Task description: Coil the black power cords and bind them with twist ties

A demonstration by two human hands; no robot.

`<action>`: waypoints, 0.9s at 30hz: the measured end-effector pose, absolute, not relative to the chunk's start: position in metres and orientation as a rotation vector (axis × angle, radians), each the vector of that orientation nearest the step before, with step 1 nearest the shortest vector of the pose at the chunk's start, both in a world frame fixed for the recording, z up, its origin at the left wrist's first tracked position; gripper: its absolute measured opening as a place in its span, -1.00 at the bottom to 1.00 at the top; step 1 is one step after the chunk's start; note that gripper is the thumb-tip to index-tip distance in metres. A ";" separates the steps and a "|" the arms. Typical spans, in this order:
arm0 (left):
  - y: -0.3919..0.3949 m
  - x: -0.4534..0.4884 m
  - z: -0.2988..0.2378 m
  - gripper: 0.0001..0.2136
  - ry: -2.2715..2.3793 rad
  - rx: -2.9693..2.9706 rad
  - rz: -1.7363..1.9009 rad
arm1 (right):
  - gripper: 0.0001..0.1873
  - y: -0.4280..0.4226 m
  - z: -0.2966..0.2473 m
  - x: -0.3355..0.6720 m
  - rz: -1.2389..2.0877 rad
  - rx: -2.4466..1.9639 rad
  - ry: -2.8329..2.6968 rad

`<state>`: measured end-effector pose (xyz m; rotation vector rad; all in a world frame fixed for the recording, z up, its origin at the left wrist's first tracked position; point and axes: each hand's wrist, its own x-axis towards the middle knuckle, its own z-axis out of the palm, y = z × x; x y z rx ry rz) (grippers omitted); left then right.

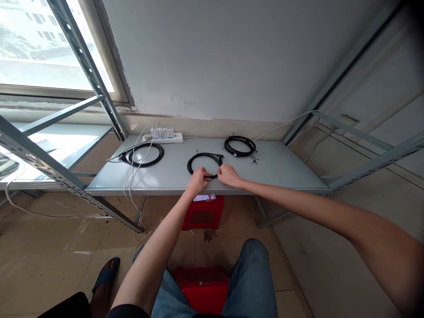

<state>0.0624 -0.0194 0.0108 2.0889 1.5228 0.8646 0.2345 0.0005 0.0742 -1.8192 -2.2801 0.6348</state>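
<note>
A coiled black cable (202, 154) lies near the front edge of the grey shelf, in the middle. My left hand (198, 179) is closed on the near side of this coil. At its right front side, my right hand (228, 175) has its fingers pinched together against the coil; what they hold is hidden. Behind and to the right rests another coiled black cable (240, 154). Several short black ties (254, 160) are scattered just in front of that one. On the left, a third coiled black cable (161, 152) lies partly under white wires.
A white power strip (170, 138) with plugs stands at the back left. White wires (131, 176) hang over the front edge. Metal posts (82, 57) frame the shelf (281, 172). Below are a red stool (218, 212) and a foot in a dark sandal (106, 277).
</note>
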 end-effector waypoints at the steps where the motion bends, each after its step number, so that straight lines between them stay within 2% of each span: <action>1: -0.019 0.062 0.010 -0.72 1.523 2.091 0.869 | -0.81 0.000 0.073 0.231 0.878 -1.912 -1.999; 4: -0.018 0.061 0.008 -0.72 1.522 2.108 0.878 | -0.82 0.002 0.070 0.225 1.308 -1.975 -1.354; 9: -0.024 0.063 0.018 -0.73 1.503 2.246 0.813 | -0.83 0.002 0.069 0.230 1.619 -1.777 -1.035; 15: -0.027 0.083 0.027 -0.78 1.559 2.347 0.772 | -0.74 0.011 0.073 0.242 1.922 -1.689 -1.037; 19: -0.021 0.090 0.020 -0.82 1.572 2.313 0.822 | -0.66 0.013 0.079 0.250 2.003 -1.726 -1.276; 22: -0.019 0.089 0.018 -0.82 1.560 2.281 0.855 | -0.69 0.007 0.086 0.258 1.718 -1.775 -1.763; 25: -0.019 0.087 0.020 -0.83 1.562 2.233 0.853 | -0.86 -0.001 0.091 0.268 0.908 -1.598 -2.405; 27: -0.019 0.087 0.022 -0.84 1.573 2.201 0.854 | -0.70 -0.003 0.092 0.273 0.350 -1.276 -2.747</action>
